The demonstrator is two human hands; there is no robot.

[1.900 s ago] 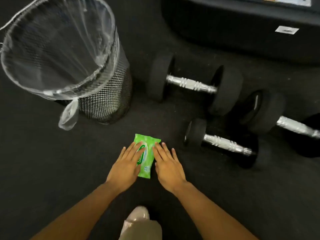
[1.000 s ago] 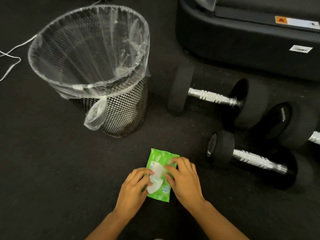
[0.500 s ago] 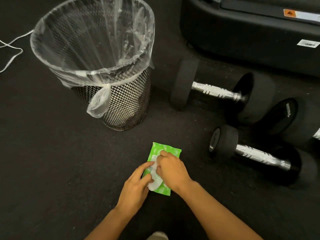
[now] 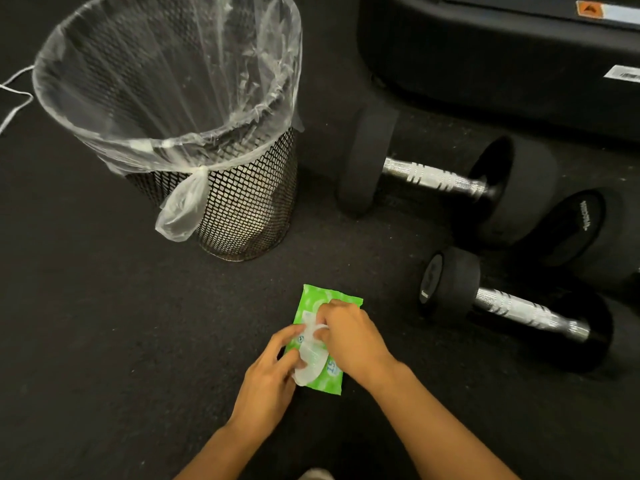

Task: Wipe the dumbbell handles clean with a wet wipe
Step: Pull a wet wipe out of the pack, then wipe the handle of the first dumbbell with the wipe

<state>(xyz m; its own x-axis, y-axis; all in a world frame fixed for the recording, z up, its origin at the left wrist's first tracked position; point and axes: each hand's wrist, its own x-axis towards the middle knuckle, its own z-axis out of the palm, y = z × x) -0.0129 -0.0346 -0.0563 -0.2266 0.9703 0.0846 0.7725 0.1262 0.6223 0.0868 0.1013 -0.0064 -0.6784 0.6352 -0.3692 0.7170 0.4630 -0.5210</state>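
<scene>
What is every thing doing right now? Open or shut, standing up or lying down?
Wipe pack: lying flat, flap peeled open.
Wet wipe: partly pulled out.
Right hand: pinching the wipe.
Left hand: holding the pack's flap.
Bin: upright, lined with a clear bag.
Three dumbbells: lying on the floor, untouched.

Gym floor: black rubber-headed dumbbells with knurled chrome handles (image 4: 446, 180) on dark speckled rubber flooring (image 4: 104, 323), black treadmill base (image 4: 485, 57) right behind them.
</scene>
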